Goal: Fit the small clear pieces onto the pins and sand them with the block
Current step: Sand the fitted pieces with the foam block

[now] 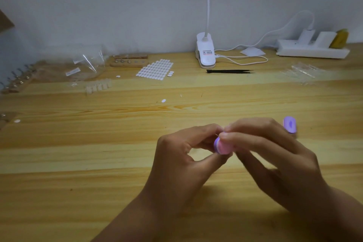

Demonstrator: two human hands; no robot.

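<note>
Near the tabletop's [78,163] front edge, right of middle, the left hand [186,155] pinches the end of a pink-and-purple sanding block [222,146] while the right hand [275,155] grips it with curled fingers. Farther back toward the left edge lie a row of small clear pieces [98,86] and a wooden strip of pins [16,82]. A white clip lamp [205,53] stands at the back edge.

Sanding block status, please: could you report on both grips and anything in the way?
Status: left grip and right grip both pinch sanding block above table. Cannot make out clear piece. Nothing in the way.
</note>
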